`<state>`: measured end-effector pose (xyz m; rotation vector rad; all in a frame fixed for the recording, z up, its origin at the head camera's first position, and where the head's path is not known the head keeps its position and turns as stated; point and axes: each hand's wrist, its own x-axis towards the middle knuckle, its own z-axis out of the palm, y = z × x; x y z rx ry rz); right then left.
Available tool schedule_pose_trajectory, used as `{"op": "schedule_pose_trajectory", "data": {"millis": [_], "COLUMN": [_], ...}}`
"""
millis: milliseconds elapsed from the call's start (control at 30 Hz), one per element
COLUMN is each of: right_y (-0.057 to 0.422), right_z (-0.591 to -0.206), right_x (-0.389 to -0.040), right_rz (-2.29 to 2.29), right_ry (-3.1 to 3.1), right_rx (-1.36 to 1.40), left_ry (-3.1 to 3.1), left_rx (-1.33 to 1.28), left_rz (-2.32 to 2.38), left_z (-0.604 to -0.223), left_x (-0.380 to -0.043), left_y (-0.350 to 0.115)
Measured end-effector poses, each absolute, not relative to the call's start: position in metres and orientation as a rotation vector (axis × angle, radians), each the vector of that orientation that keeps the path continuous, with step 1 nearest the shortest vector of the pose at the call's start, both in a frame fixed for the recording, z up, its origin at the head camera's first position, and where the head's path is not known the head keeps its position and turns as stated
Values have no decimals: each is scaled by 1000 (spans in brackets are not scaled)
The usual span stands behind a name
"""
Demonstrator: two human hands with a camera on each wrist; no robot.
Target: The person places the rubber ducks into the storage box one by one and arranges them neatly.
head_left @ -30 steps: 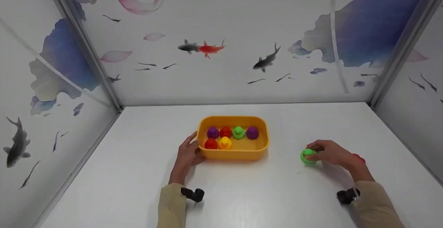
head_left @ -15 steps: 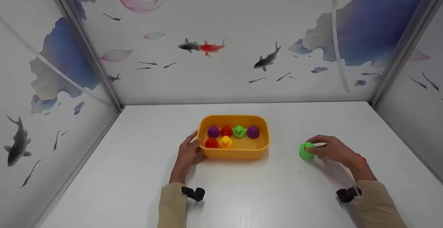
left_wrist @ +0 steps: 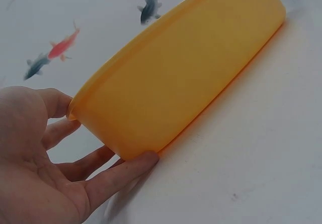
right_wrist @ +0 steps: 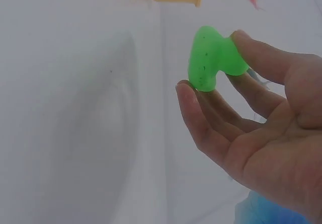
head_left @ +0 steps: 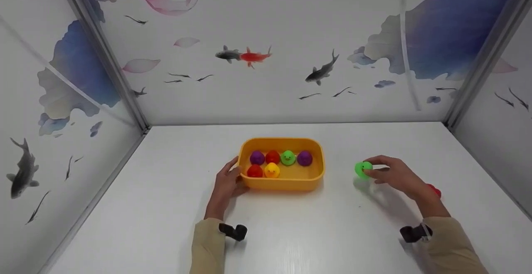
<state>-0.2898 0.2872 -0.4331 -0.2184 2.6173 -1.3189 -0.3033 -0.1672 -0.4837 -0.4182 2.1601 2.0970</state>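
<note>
My right hand [head_left: 399,178] pinches a green toy duck [head_left: 363,170] between thumb and fingertips, raised off the white table to the right of the yellow plastic bin. In the right wrist view the green duck [right_wrist: 206,58] is tilted at the tips of the fingers. My left hand [head_left: 225,184] holds the left end of the bin [head_left: 291,185], which stands on the table. The left wrist view shows fingers at the bin's rim and lower corner [left_wrist: 126,143]. Inside the bin sit several small ducks: purple [head_left: 304,158], red [head_left: 272,157], green [head_left: 288,157] and yellow [head_left: 272,170].
Something red [head_left: 434,190] lies partly hidden behind my right wrist; its kind cannot be told. A back wall [head_left: 270,99] and side walls with printed fish enclose the white table [head_left: 299,232]. The right half of the bin's near row shows bare floor.
My right hand has lifted the green duck from the table and moved it slightly left and away from me. The left hand and the bin stay in place.
</note>
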Motion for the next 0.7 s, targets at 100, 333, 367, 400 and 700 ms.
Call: {"op": "schedule_pose_trajectory", "data": {"millis": [100,333,367,400,700], "right_y": [285,278,277,275,253], "right_z": [-432,-431,-431,-430,-422], "right_x": [-289,-289,-289,-289,-285], "right_rz": [-1351,-1372,-1372,-1372,-1351], "right_ry": [2600,2579,2579,2579,2590], "right_rx": [-225,-238,-240,-234,-216], "left_ry": [2153,2159,2163,2173,2193], "left_rx": [-401,-427,-437,-439,-453], "left_rz": [2109,2106,2099,2089,2070], "left_z": [-483,-481,-480,-480,-481], "left_x": [-304,-304,-304,-304,-304], "left_y": [-167,-166,-166,-165,-164]}}
